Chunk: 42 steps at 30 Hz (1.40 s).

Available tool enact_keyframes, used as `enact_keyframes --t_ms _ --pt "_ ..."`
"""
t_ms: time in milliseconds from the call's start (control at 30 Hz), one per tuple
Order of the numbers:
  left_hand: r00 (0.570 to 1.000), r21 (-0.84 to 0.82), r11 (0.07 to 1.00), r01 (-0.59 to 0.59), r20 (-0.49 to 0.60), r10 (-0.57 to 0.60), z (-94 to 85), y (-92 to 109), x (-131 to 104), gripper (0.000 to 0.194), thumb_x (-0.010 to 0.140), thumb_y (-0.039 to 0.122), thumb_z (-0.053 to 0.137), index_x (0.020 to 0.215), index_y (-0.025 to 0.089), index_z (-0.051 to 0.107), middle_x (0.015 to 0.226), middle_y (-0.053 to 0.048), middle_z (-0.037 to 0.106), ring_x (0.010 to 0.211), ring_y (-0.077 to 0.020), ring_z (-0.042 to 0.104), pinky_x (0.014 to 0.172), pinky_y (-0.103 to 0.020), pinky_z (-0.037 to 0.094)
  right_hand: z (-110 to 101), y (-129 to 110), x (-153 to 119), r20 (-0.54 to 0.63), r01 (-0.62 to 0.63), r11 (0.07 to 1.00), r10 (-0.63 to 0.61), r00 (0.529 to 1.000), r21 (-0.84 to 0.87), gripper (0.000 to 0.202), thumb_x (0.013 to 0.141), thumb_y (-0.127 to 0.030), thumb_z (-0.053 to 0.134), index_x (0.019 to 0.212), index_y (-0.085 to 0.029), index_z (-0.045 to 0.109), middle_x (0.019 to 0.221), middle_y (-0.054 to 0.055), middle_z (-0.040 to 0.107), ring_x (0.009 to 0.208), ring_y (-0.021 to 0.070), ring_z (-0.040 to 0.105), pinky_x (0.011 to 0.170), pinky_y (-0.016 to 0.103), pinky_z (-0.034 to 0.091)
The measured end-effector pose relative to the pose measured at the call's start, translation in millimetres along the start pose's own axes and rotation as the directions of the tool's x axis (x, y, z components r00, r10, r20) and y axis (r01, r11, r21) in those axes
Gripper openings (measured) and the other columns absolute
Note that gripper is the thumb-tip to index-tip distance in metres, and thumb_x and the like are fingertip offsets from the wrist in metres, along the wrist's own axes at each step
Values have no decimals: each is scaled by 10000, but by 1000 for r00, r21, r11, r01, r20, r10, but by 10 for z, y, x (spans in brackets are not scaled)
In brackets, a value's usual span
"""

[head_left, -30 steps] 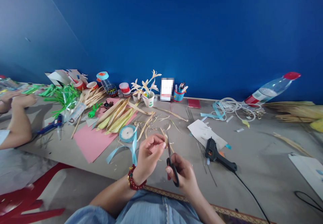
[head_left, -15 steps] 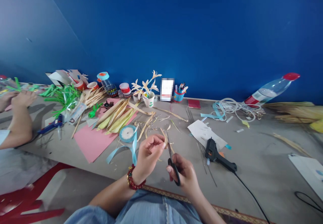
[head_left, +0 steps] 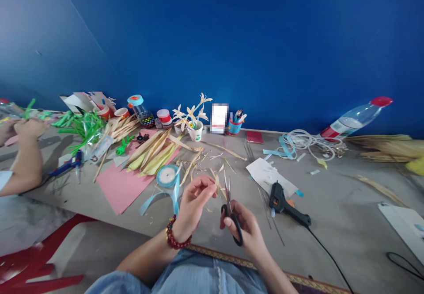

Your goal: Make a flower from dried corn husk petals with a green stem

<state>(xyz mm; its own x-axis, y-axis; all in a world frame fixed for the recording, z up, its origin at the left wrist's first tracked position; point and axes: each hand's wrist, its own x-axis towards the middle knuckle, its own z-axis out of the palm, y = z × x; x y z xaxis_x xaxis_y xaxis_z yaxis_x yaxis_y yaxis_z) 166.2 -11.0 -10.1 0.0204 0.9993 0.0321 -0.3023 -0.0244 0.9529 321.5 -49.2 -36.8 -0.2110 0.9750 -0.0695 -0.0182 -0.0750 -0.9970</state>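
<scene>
Between the thumb and fingers of my left hand (head_left: pixel 198 202) is a small pale piece of dried corn husk (head_left: pixel 217 185), its tip sticking up. My right hand (head_left: pixel 244 226) grips black-handled scissors (head_left: pixel 228 188), whose blades point away from me and are slightly parted. The scissors stand just right of the husk piece, apart from it. Beyond my hands, husk scraps (head_left: pixel 194 166) lie scattered on the grey table. A roll of light blue ribbon (head_left: pixel 167 176) rests left of my left hand, its loose end trailing toward me.
A black glue gun (head_left: pixel 285 205) and white paper (head_left: pixel 265 174) lie to the right. Larger husks (head_left: pixel 150 154) rest on pink paper (head_left: pixel 122 185). Husk flowers stand in a white cup (head_left: pixel 195 132). A tilted bottle (head_left: pixel 354 119) leans at the back right. A co-worker's arm (head_left: pixel 28 157) is at left.
The scissors have moved right, away from the husk piece, and their blades have parted. My left hand has hardly moved. At far left, the co-worker's green strip has shifted.
</scene>
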Motion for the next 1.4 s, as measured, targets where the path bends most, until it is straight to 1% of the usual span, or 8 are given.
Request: enact_keyframes --t_ms 233,467,633,933,1033,1167,1267,1400 --pt "999 12 1000 26 -36 -26 -12 -35 -5 129 826 303 700 818 183 653 758 -4 612 672 -127 575 668 -255 479 29 24 -2 -21 -2 1000 2 1000 14 487 760 -652 674 728 -185 539 614 13 586 558 147 510 513 248 354" --pt "999 96 995 41 -1 -41 -22 -47 -3 118 834 275 676 792 167 653 712 5 587 666 -118 526 651 -230 439 -36 44 69 -216 58 991 -30 976 124 289 739 -424 784 821 -200 621 772 36 674 654 161 559 571 246 427" --pt "992 307 949 -75 122 39 -20 -52 -12 159 889 265 610 768 166 641 734 -13 590 683 -132 530 637 -233 424 -65 -40 181 -309 86 956 5 951 280 297 715 -335 820 905 -225 619 819 5 661 626 128 530 537 221 401" --pt "949 555 784 -280 285 137 -55 -5 -24 196 909 265 600 734 176 615 718 -19 625 699 -146 594 680 -238 462 -104 -147 315 -281 81 974 -20 960 211 292 682 -341 833 811 -202 611 743 -10 640 663 151 560 606 244 432" --pt "924 626 693 -359 341 171 -130 2 212 139 899 244 597 787 179 648 794 -35 669 756 -156 621 708 -238 480 -213 -76 358 -379 95 984 -32 925 150 297 700 -370 816 829 -201 609 738 -11 623 638 149 543 574 244 418" --pt "920 808 461 -368 390 51 -195 -90 780 187 892 264 583 762 183 689 793 -30 705 722 -150 624 699 -238 462 -326 51 370 -470 107 990 -52 881 93 309 722 -389 802 866 -202 602 767 -2 628 640 148 542 576 248 424" --pt "927 845 410 -343 375 1 -189 -256 1149 185 857 262 605 726 180 706 725 -22 719 672 -149 626 646 -231 433 -309 121 315 -429 99 994 -69 901 47 307 712 -394 812 838 -195 616 772 13 641 683 166 570 615 257 452" --pt "945 902 320 -290 322 -50 -141 -453 1357 214 836 267 591 694 177 723 661 -29 712 615 -157 608 592 -245 385 -248 165 226 -372 67 997 -49 927 35 321 683 -400 838 778 -193 612 747 22 641 679 179 583 617 262 469"
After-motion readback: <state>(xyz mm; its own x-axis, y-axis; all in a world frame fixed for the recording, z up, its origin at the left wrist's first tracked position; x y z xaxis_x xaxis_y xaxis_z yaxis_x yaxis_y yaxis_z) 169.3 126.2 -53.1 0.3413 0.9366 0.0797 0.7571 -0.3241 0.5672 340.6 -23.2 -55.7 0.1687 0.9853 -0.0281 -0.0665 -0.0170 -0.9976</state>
